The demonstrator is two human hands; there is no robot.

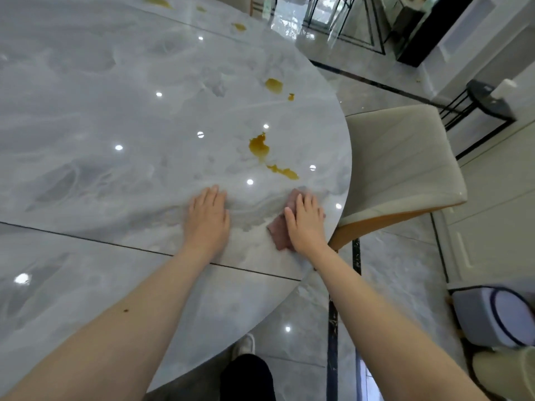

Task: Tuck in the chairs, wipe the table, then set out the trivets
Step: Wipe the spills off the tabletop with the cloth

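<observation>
Pink cloth (pixel 279 231) pinned flat under the right hand (pixel 305 224) near the grey marble tabletop's (pixel 115 111) right edge, left hand (pixel 207 217) flat, empty, bracing alongside — wiping's underway, yellow-brown spill (pixel 260 147) just ahead next.

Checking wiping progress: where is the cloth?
The pink cloth lies under the right hand near the table's right edge, just short of the nearest yellow spill.

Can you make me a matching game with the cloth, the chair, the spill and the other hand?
Things:
1 cloth
2 chair
3 nearest spill
4 left hand

Descriptions:
A yellow-brown, on the table
B flat on bare marble
C pinkish, under the right hand
D cream seat, beside the table edge

Pairs: 1-C, 2-D, 3-A, 4-B
</observation>
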